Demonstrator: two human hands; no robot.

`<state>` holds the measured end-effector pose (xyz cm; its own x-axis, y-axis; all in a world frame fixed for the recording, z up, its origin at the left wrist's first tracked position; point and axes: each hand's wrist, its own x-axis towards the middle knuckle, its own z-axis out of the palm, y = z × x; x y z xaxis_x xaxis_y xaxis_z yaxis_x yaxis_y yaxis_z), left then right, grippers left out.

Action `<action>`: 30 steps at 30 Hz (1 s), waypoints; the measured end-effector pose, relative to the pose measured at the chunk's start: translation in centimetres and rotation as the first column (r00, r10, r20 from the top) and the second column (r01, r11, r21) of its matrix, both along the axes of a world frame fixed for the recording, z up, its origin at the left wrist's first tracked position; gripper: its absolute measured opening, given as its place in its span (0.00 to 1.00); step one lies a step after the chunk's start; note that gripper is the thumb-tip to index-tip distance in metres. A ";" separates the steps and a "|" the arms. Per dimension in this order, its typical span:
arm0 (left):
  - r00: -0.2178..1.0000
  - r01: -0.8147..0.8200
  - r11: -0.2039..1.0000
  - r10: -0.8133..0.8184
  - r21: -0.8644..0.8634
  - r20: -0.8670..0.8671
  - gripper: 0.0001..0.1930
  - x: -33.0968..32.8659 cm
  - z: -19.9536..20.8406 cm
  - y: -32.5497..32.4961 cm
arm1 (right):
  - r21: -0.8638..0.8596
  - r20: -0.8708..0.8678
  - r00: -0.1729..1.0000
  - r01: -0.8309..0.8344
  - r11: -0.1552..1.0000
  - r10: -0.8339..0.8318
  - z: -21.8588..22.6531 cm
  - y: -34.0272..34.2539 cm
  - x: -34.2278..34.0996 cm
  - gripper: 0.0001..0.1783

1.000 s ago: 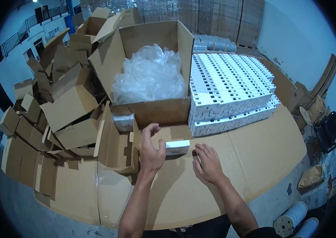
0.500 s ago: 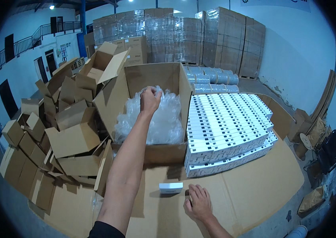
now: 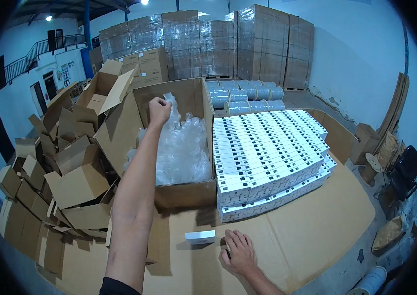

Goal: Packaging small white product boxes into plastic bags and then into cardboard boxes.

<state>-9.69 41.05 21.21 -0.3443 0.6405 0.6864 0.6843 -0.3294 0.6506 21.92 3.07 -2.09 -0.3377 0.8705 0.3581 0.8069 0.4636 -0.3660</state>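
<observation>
My left hand is closed on a clear plastic bag, lifting it above a pile of crumpled clear bags. The pile fills a large open cardboard box in front of me. My right hand rests on the cardboard-covered table, fingers spread and slightly bent. Just left of its fingertips a small white box stands on the table, apart from the hand. To the right of the big box, neat rows of like white boxes are stacked in layers.
Opened brown cartons are heaped at the left, against the big box. Behind the stack lie wrapped spools. Tall film-wrapped pallets of cartons stand along the back. A black chair is at the far right.
My left hand has risen with the plastic bag, drawing it up from the pile. My right hand stays beside the small white box. The whole view has shifted a little.
</observation>
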 end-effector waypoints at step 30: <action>0.512 0.707 0.708 -0.520 0.008 0.684 0.05 10.7 -23.1 -44.5 | -0.318 -0.747 0.661 -0.453 0.833 0.074 0.9 -5.2 -2.3 0.07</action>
